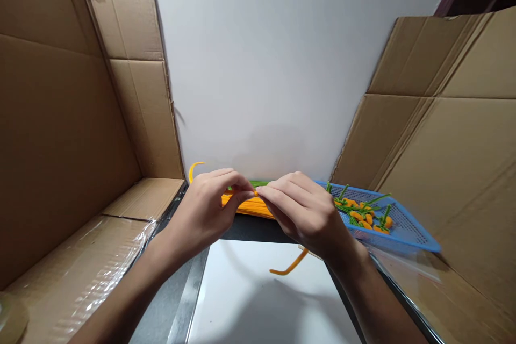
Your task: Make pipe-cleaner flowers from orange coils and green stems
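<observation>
An orange fuzzy stem is pinched between my two hands, which nearly touch at the fingertips. My left hand is closed on it, and a curved yellow-orange end rises behind that hand. Closed on the same stem is my right hand, with the other bent end hanging below it over the white board. Just behind the hands lies a bundle of orange stems, with green stems beyond it. The fingers hide the stem's middle.
A blue basket at the right holds several orange pieces with green stems. Cardboard panels stand at left and right, with a pale wall behind. A clear plastic bag lies beneath the basket.
</observation>
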The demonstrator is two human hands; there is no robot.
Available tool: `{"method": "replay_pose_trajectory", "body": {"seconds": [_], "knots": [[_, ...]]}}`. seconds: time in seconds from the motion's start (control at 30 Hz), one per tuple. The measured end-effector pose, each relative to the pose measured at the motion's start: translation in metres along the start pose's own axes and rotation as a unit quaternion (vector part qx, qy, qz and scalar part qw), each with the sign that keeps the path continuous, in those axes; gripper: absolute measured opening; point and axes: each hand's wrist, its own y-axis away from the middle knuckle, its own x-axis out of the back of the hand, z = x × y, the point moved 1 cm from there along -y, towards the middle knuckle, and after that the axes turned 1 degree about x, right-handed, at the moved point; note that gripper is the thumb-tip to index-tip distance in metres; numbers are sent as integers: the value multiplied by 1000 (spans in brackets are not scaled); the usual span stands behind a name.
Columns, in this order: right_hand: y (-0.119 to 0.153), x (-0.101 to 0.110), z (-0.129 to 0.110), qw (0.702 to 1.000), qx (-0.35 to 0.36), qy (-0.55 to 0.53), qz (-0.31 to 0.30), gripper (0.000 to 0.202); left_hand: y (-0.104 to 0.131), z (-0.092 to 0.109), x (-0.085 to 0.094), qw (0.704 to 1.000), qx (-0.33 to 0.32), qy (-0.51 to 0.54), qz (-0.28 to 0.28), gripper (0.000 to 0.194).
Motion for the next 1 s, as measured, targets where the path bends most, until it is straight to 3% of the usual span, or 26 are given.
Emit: {"method": "replay_pose_trajectory", "body": {"seconds": [0.17, 0.3, 0.5, 0.7, 0.83, 1.0], "knots": [[-2, 0, -1, 1000, 2, 15, -14, 9, 0, 0, 1, 1000, 14, 6, -12, 11], [-3, 0, -5, 1000, -16, 18, -17, 17, 0, -1, -2, 999, -19, -26, 12, 12], [-2, -3, -5, 991, -114, -76, -11, 18, 2, -2, -12, 988, -107, -91, 67, 17], [-3, -1, -2, 966, -211, -147, -29, 16, 3, -4, -20, 985, -130, -89, 68, 20], [-2, -1, 1, 957, -247, -147, -44, 15, 2, -11, -23, 992, -93, -68, 49, 14], [2, -7, 6, 976, -189, -95, -51, 11, 0, -17, -23, 998, -27, -62, 15, 6]]}}
